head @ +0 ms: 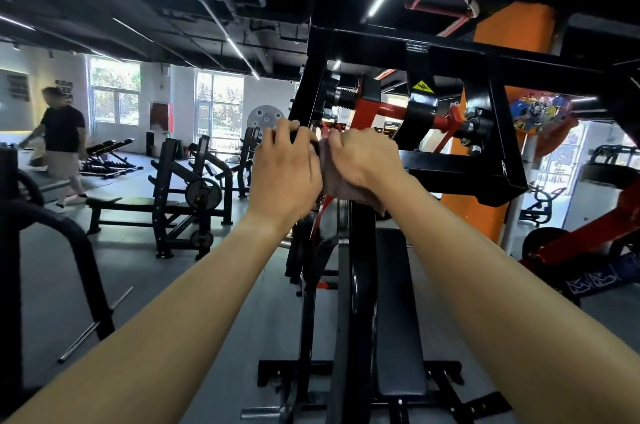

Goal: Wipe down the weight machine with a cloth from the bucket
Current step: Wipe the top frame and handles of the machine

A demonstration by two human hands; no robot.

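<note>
The left hand (284,177) curls its fingers round a dark part of the weight machine (450,58), a boxy black steel frame. The right hand (367,160) has its fingers clamped on a soft, crumpled mauve cloth (334,177) between the hands.

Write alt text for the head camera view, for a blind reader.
Two bare hands work at a black and red weight machine: the right hand holds a brownish cloth against it, and the left hand grips a black part alongside. Weight benches and a person are behind.
</note>
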